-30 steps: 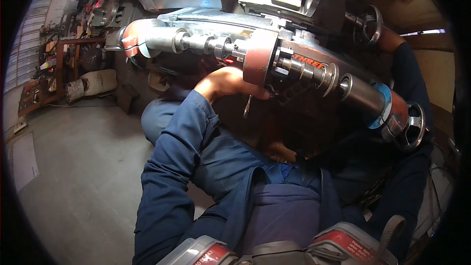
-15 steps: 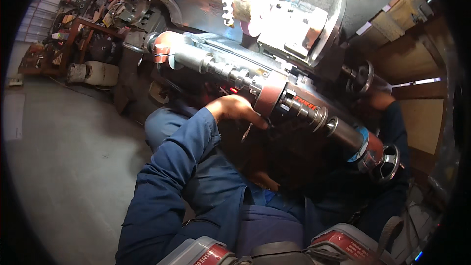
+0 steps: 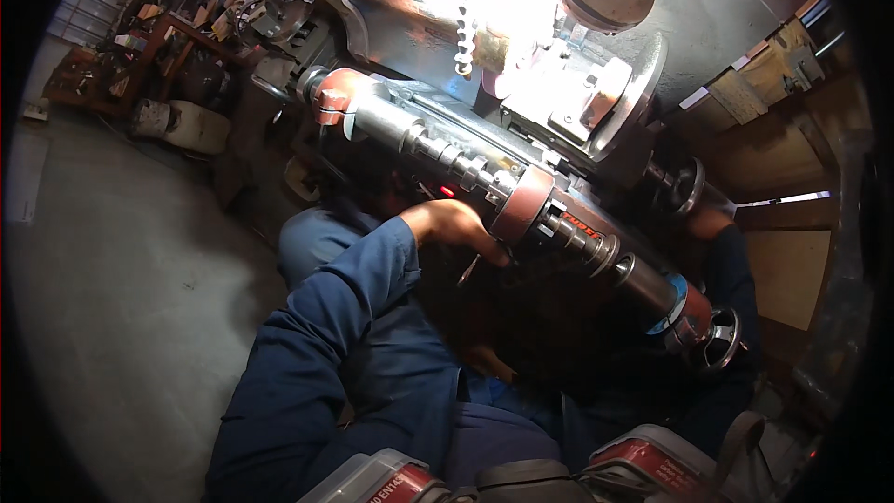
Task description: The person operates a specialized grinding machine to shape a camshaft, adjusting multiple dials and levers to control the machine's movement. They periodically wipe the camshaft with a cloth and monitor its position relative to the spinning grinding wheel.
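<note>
A camshaft (image 3: 463, 166) with several lobes lies along the front of a grinding machine, its left end at a steel headstock (image 3: 377, 121). A red-brown clamp ring (image 3: 523, 202) surrounds the shaft near its middle. Just below that ring, my left hand (image 3: 453, 224) is closed against the machine's front; the thing in its grip is hidden. A small metal lever (image 3: 469, 268) hangs beneath the hand. My right hand (image 3: 710, 222) reaches past the machine's right end and grips a dark handwheel (image 3: 690, 188) at its lower rim, its fingers partly hidden.
Above the shaft stands a brightly lit grinding head (image 3: 559, 107) with a large disc (image 3: 633, 102). A spoked handwheel (image 3: 722, 337) sticks out at the machine's right end. Cluttered shelving (image 3: 154, 70) stands far left; wooden panels (image 3: 792, 261) line the right.
The whole view has shifted a little, with the upper machine parts now lower in the picture. Both hands keep their places on the machine.
</note>
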### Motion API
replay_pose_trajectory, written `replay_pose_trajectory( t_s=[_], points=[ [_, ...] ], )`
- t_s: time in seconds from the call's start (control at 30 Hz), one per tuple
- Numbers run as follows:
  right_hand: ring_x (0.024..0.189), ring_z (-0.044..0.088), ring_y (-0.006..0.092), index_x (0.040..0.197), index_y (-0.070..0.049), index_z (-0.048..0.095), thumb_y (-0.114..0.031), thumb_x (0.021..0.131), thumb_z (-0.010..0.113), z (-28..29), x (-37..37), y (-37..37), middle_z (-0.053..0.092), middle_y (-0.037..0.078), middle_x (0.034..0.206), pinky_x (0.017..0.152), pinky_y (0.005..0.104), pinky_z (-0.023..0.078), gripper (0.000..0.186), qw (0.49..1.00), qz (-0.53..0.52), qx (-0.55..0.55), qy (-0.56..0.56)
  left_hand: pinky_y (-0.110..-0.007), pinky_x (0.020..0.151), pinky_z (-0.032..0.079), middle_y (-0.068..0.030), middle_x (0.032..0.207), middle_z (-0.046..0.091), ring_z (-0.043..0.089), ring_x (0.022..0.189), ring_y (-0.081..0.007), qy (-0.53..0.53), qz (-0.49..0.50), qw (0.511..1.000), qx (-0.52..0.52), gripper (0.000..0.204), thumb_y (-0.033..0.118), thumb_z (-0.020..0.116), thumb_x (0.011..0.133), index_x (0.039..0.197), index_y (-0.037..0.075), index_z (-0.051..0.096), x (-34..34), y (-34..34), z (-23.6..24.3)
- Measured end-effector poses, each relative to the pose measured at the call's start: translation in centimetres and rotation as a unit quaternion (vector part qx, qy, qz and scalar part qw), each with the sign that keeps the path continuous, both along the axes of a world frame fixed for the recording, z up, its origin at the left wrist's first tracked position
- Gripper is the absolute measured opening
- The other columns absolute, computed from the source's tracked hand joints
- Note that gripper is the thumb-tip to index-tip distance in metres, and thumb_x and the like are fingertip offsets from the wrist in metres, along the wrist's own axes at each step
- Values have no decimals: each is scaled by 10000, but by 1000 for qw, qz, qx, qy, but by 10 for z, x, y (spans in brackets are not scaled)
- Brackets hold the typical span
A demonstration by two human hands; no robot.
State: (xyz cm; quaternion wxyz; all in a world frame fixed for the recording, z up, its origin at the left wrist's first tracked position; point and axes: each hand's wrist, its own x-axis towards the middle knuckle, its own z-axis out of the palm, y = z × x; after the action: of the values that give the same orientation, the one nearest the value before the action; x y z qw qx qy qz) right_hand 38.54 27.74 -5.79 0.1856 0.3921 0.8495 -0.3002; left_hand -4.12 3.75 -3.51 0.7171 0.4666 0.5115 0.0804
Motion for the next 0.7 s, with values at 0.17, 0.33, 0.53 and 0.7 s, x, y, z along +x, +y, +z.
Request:
replay_pose_trajectory(
  t_s=[0.17,0.33,0.53,0.7],
  points=[
    [912,655,235,979,-2,694,-197,876,636,-12,10,56,699,128,960,843,325,494,228,964,-115,103,217,-321,848,484,-82,1066,691,628,964,-184,17,9,999,-40,523,383,808,710,1114,69,698,-4,-6,-17],
    [830,646,196,925,2,697,-200,894,630,54,18,13,686,113,881,785,333,498,215,984,-130,-67,98,-316,848,485,-88,1092,685,630,970,-188,9,-22,1000,-4,556,398,803,716,1144,65,682,1,3,8],
    [735,645,193,894,12,687,-184,877,653,-5,-6,15,683,108,842,719,325,507,200,997,-14,32,66,-299,876,469,-86,1095,686,630,970,-183,70,8,996,-48,545,389,801,724,1135,50,684,2,2,22],
    [718,639,171,833,22,678,-187,875,636,28,-5,35,684,88,771,671,315,502,218,954,-102,168,226,-304,872,476,-93,1116,681,627,992,-188,105,-20,993,-48,562,413,806,714,1136,62,688,3,3,44]
  ],
)
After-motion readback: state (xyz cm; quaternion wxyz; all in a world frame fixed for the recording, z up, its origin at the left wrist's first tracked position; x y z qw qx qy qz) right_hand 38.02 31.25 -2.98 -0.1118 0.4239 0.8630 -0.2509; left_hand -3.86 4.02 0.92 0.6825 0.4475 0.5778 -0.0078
